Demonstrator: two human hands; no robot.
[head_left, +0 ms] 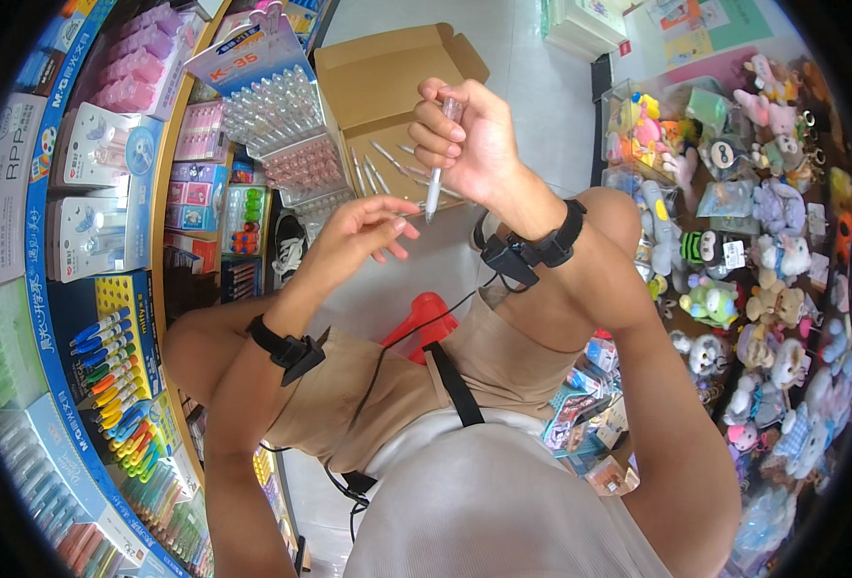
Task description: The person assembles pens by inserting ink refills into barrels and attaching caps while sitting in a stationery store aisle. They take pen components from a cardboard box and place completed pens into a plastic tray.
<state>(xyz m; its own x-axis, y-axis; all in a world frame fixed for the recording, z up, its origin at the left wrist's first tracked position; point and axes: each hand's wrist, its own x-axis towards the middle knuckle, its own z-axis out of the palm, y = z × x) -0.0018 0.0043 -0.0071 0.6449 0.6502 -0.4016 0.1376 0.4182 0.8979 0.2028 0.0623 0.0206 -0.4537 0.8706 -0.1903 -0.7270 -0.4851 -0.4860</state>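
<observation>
My right hand [472, 130] is closed around a clear-and-white pen [435, 185], which points downward with its tip low. Just left of that tip is my left hand [363, 233], its fingers apart and slightly curled, with nothing seen in it. Beyond both hands lies an open brown cardboard box [366, 120] with its lid folded back. Several loose pens [379, 175] of a similar look lie inside the box. To the left of the box, a display stand [274, 108] holds rows of clear pens, with pinkish ones in its lower rows.
Shelves on the left carry boxed stationery and a yellow rack of colourful pens [122, 385]. Plush keychains [778, 250] crowd a display on the right. A red plastic stool [424, 316] shows between my legs, and a dark cable [387, 347] crosses my lap.
</observation>
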